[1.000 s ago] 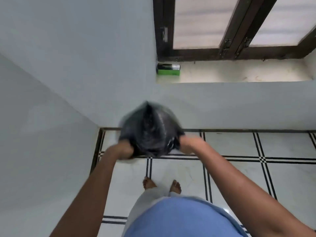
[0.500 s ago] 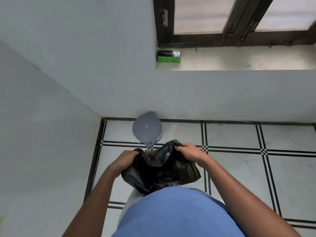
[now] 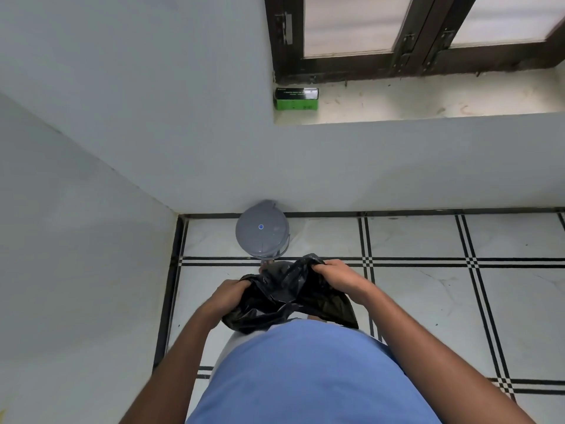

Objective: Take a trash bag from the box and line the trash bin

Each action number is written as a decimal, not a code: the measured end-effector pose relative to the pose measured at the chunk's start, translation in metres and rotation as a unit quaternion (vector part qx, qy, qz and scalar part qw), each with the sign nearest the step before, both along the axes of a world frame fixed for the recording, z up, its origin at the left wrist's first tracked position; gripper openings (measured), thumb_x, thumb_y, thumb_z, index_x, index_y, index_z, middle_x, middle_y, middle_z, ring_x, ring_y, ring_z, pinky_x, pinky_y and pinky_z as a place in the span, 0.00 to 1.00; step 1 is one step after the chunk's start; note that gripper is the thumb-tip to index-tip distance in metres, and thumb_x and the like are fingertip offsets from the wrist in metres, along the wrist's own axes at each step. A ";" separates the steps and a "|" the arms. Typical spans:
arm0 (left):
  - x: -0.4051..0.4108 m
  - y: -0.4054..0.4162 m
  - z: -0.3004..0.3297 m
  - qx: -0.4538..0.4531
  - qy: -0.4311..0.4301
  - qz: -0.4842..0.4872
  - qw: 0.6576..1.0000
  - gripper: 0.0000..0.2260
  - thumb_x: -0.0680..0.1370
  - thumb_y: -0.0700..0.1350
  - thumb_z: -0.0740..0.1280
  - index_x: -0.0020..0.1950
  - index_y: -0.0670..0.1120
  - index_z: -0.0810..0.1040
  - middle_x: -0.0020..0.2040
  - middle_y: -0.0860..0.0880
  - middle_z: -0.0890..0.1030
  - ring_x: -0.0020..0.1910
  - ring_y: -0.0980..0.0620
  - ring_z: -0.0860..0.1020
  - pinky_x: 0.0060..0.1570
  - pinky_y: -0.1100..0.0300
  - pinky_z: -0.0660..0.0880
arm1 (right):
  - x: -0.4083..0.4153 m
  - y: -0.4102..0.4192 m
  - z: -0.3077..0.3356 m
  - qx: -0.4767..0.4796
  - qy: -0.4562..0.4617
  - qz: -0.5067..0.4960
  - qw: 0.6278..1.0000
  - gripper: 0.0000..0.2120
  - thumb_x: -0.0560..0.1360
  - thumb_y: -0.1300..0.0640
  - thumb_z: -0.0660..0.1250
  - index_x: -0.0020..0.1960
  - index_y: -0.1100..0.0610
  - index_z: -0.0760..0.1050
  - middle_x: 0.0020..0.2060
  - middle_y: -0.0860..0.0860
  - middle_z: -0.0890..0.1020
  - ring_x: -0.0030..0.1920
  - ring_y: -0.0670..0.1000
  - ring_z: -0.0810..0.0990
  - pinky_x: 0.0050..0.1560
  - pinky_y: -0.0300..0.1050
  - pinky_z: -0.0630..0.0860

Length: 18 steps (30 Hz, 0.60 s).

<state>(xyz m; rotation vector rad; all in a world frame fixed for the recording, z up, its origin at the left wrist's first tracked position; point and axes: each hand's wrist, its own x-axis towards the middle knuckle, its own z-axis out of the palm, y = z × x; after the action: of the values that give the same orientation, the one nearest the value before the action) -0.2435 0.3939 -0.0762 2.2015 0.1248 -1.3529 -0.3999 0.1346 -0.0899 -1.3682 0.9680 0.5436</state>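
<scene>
Head view. Black trash bag (image 3: pixel 287 298) held at waist height, crumpled, top edge bunched. Left hand (image 3: pixel 227 293) gripping the left side of the rim, right hand (image 3: pixel 339 275) gripping the right; hands apart, bag spread between. Grey trash bin (image 3: pixel 262 230) just beyond, lid closed, backed against the wall near the corner. Green box (image 3: pixel 296 99) up on the window ledge (image 3: pixel 428 101), at its left end. Tiled floor (image 3: pixel 428 240) open to the right.

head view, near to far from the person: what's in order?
Shirt → black bag, gripped by left hand and right hand → grey bin → green box → window.
</scene>
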 end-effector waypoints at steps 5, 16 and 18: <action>0.025 -0.002 -0.008 -0.008 0.014 -0.004 1.000 0.17 0.85 0.49 0.64 0.56 0.38 0.87 0.55 0.38 0.89 0.46 0.47 0.83 0.48 0.54 0.76 | 0.027 0.002 -0.008 0.005 0.004 -0.033 0.999 0.17 0.87 0.51 0.66 0.59 0.64 0.86 0.48 0.57 0.91 0.47 0.54 0.88 0.52 0.47 0.81; 0.088 -0.013 -0.026 0.014 0.062 -0.014 0.998 0.20 0.87 0.56 0.60 0.61 0.43 0.85 0.57 0.45 0.87 0.55 0.48 0.84 0.50 0.54 0.76 | 0.108 0.020 -0.016 0.027 0.029 -0.123 0.992 0.20 0.89 0.45 0.62 0.58 0.57 0.86 0.54 0.55 0.91 0.56 0.56 0.89 0.64 0.52 0.82; 0.099 -0.020 -0.028 0.010 0.064 0.001 0.998 0.21 0.88 0.57 0.58 0.61 0.44 0.83 0.58 0.45 0.86 0.55 0.47 0.83 0.51 0.53 0.75 | 0.123 0.022 -0.021 0.018 0.045 -0.113 0.992 0.22 0.88 0.41 0.61 0.61 0.56 0.85 0.56 0.55 0.90 0.59 0.57 0.88 0.70 0.56 0.80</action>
<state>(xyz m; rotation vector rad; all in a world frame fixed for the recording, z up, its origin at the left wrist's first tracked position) -0.1450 0.3744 -0.1042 2.1301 0.1885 -1.4977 -0.2765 0.1565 -0.1111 -1.1912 1.1641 0.4508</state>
